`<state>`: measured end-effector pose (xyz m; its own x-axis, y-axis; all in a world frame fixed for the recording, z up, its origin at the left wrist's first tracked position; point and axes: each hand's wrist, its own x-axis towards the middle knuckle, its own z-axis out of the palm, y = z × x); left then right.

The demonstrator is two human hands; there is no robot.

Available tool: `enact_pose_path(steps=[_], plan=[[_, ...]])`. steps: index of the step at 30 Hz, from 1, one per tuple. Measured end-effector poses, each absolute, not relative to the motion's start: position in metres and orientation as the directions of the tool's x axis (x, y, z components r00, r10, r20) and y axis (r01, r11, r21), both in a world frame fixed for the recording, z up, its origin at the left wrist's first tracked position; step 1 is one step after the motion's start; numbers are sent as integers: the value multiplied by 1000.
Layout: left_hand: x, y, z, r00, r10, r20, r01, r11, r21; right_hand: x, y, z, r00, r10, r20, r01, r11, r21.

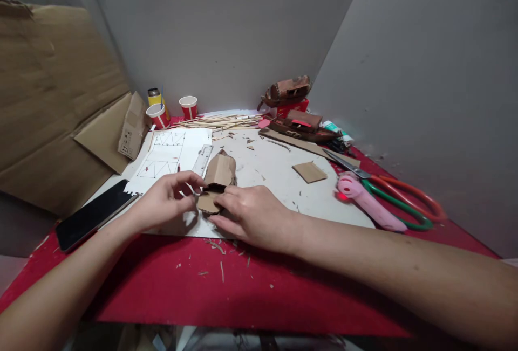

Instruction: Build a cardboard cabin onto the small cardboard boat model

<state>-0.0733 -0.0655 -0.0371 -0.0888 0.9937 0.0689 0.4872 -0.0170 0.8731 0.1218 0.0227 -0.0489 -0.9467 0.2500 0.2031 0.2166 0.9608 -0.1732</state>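
Note:
A small folded cardboard model [220,170] stands near the front of the white board [263,189]. Just in front of it is a flat cardboard piece [208,203], pinched at its right side between the thumb and fingers of my right hand [259,219]. My left hand [170,200] is at the left of the model, its fingers curved and apart, with fingertips near the model's lower left edge; nothing shows between them. The right fingers cover part of the flat piece.
Left are a phone [93,216], a drawn sheet [165,151] and large cardboard [52,97]. Scissors [388,194], a pink tool [368,202] and a cardboard square [309,172] lie right. Behind are cups [188,107], sticks [222,121] and brown boat models [303,124].

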Motion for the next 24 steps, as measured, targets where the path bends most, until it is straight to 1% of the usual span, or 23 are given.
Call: enact_pose_path(steps=[2, 4, 6, 8, 11, 13, 16, 19, 21, 24], plan=[[-73, -72, -35, 34, 992, 125, 653, -117, 748, 123, 23, -50, -942, 258, 213, 213, 954, -211], [-70, -76, -35, 128, 978, 167, 752, -206, 626, 124, 25, -51, -936, 265, 232, 202, 944, -260], [-68, -78, -37, 206, 961, 183, 792, -273, 546, 125, 27, -51, -930, 273, 245, 192, 931, -310], [-67, -78, -40, 258, 948, 188, 810, -319, 492, 127, 28, -52, -927, 279, 249, 187, 923, -337], [-68, -76, -45, 295, 924, 242, 825, -374, 424, 128, 30, -52, -923, 272, 271, 177, 927, -330], [-70, -74, -50, 297, 907, 300, 831, -400, 386, 130, 33, -49, -907, 269, 325, 158, 931, -331], [-73, -73, -56, 277, 878, 390, 840, -419, 346, 131, 47, -40, -822, 313, 476, 133, 918, -375], [-74, -72, -56, 250, 855, 454, 825, -434, 363, 128, 69, -30, -716, 394, 577, 162, 897, -412], [-73, -70, -53, 241, 845, 477, 803, -449, 390, 121, 84, -28, -706, 407, 579, 178, 894, -410], [-69, -66, -46, 212, 857, 469, 787, -434, 438, 106, 100, -32, -772, 397, 497, 176, 884, -432]])
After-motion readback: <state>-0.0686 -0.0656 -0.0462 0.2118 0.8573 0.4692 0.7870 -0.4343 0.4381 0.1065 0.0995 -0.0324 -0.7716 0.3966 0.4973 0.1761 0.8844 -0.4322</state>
